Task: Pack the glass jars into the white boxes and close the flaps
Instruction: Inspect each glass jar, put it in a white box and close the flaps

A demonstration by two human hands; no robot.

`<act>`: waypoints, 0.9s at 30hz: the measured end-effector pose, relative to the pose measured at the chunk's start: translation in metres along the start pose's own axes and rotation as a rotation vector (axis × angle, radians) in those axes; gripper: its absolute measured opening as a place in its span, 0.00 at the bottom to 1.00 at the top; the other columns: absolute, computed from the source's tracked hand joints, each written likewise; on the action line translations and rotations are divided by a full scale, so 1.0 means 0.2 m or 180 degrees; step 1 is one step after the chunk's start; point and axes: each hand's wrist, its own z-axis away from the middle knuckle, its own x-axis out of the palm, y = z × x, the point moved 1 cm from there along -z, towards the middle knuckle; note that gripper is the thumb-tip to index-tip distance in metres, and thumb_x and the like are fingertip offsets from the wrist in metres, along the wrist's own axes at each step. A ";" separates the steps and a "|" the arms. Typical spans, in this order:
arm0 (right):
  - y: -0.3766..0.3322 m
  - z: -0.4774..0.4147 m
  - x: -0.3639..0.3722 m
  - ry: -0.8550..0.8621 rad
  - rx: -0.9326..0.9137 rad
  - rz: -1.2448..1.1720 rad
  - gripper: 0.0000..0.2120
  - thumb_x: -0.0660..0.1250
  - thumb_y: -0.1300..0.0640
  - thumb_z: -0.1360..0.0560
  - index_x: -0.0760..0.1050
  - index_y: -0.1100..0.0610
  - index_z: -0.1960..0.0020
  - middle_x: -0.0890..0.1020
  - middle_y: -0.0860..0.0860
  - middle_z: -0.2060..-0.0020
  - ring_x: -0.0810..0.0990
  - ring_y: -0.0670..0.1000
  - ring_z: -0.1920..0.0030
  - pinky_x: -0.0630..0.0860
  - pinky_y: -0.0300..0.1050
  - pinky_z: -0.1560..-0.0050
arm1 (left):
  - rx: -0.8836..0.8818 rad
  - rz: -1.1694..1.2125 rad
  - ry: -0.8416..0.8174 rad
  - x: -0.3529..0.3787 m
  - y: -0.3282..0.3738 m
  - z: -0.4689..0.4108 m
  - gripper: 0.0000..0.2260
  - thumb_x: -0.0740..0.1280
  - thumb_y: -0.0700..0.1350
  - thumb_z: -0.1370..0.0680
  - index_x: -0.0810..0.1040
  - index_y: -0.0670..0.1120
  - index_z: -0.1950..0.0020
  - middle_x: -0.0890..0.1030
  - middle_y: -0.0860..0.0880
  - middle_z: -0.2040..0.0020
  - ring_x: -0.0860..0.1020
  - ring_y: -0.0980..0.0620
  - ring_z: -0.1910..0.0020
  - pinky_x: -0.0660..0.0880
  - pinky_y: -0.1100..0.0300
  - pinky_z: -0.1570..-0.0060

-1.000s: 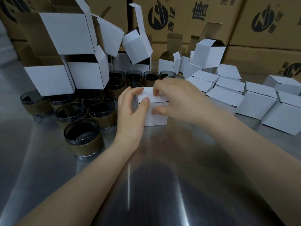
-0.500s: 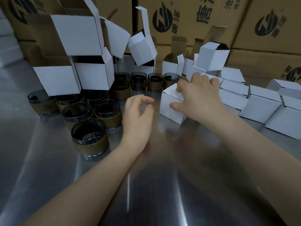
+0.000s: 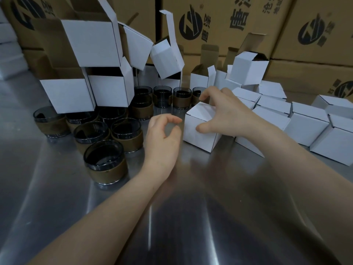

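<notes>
While the head camera looked down across the steel table (image 3: 172,217), I had the right hand (image 3: 227,113) clamped on a closed box (image 3: 196,134), fingers curled over its top and far edge, thumb pressed to the near face. The box rested on the table, as far as I could tell, one corner turned toward me, just left of the row of packed boxes (image 3: 305,129); whether it touched its neighbour I could not tell. The left hand (image 3: 162,138) hovered just beside the box, apart from it, fingers loosely curled with a gap between thumb and forefinger, holding nothing.

The jars (image 3: 126,131) stood upright, mouths up, in a cluster directly left of that idle hand, the closest jar (image 3: 105,165) near its wrist. Behind them leaned the open boxes (image 3: 112,90), stacked unevenly in front of brown cartons (image 3: 229,22).

I judged this box finished and the next pick a jar. The left hand was plainly the nearer; the right would have had to cross over. With each jar's axis vertical, a grasp from above or round the side looked workable, and the tilted stack could tumble if brushed.
</notes>
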 end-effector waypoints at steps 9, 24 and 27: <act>0.06 -0.04 -0.30 0.1599 0.0460 -0.0667 0.21 0.75 0.49 0.33 0.76 0.47 0.41 0.73 0.51 0.41 0.72 0.52 0.40 0.70 0.52 0.39 | -0.0050 -0.0048 -0.0052 0.00 0.00 0.01 0.11 0.62 0.39 0.21 0.77 0.55 0.54 0.76 0.56 0.45 0.74 0.56 0.42 0.70 0.52 0.37; 0.20 -0.09 -0.27 0.1588 0.1466 0.0831 0.19 0.66 0.58 0.30 0.75 0.55 0.38 0.69 0.60 0.37 0.65 0.64 0.34 0.56 0.59 0.33 | -0.0098 -0.0153 -0.0329 0.02 -0.01 0.01 0.12 0.61 0.35 0.23 0.80 0.49 0.56 0.72 0.54 0.66 0.67 0.60 0.77 0.61 0.70 0.75; 0.09 -0.09 -0.20 0.1758 0.0968 0.1162 0.19 0.65 0.61 0.29 0.74 0.59 0.38 0.67 0.61 0.34 0.62 0.62 0.31 0.55 0.60 0.32 | -0.0083 -0.0141 -0.0331 0.02 -0.01 0.01 0.13 0.61 0.34 0.23 0.80 0.50 0.58 0.72 0.54 0.66 0.67 0.61 0.78 0.61 0.71 0.76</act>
